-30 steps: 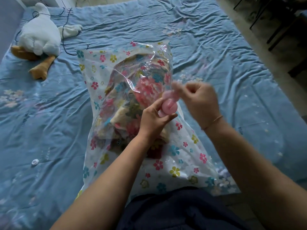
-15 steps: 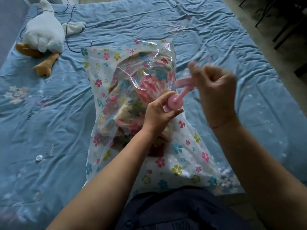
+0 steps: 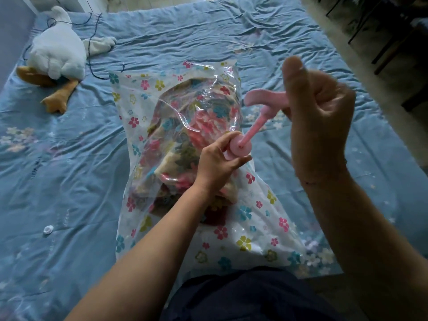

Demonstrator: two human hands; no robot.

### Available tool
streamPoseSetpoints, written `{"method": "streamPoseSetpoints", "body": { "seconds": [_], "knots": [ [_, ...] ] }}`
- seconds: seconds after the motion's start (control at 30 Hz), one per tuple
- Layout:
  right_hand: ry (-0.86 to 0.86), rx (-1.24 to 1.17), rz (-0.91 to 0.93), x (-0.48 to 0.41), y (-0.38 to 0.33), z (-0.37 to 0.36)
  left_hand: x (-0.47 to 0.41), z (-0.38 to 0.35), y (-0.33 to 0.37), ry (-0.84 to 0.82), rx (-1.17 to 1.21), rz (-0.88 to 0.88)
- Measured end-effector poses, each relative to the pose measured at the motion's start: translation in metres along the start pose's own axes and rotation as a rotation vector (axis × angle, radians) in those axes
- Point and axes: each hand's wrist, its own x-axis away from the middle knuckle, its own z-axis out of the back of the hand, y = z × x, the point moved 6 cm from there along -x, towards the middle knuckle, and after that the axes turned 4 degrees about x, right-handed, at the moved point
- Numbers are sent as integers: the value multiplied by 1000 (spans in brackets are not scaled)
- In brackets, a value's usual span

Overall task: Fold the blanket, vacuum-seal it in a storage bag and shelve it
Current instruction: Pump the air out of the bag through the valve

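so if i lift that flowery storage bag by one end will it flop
Probably flops: the storage bag film is thin and crinkled, loose around the blanket. Likely slippery, given its glossy sheen. The soft bulk sits mid-bag, so it may sag there.

Blue bed sheet [image 3: 208, 38], wrinkled, with a pale flower print at its left edge. White plush goose [image 3: 58, 56] with orange feet lies at the far left corner. A thin black cord [image 3: 108, 78] trails beside it. One small white disc [image 3: 48, 229] rests on the sheet, near left. Dark furniture legs [image 3: 389, 42] stand on the floor [image 3: 335, 26], far right.
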Motion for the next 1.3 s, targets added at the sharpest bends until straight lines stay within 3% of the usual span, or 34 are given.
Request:
{"method": "streamPoseSetpoints", "body": {
  "seconds": [0.07,0.17,0.23,0.47,0.53,0.67,0.73,0.83,0.9,0.97,1.07,1.13,1.2,1.3],
  "knots": [
    [-4,80,-48,10,23,-3,2,-2,-2,-2,3,21],
    [-213,365,-294,39,89,-10,11,-3,-8,-10,30,39],
    [-265,465,-373,48,103,-9,16,-3,-9,-17,59,49],
    [74,147,30,5,2,3,8,-1,-5,5,17,32],
    [49,233,-55,21,31,-2,10,-3,-4,-2,5,32],
    [-210,520,-366,51,107,-7,18,-4,0,-21,57,31],
    [-179,473,-317,42,92,-5,19,-3,0,-6,73,25],
    [13,208,-62,14,18,3,14,-2,2,3,57,9],
    [85,156,73,8,-9,7,12,-3,2,0,50,18],
    [44,240,27,20,11,3,13,-5,1,0,49,26],
    [-172,454,-251,48,83,-3,19,-7,3,-10,40,17],
    [-197,523,-328,52,97,0,21,-8,6,-10,42,4],
    [-123,417,-258,39,71,3,17,-6,8,2,48,-4],
    [52,170,15,12,-3,10,10,-3,8,12,47,-11]
  ]
}}
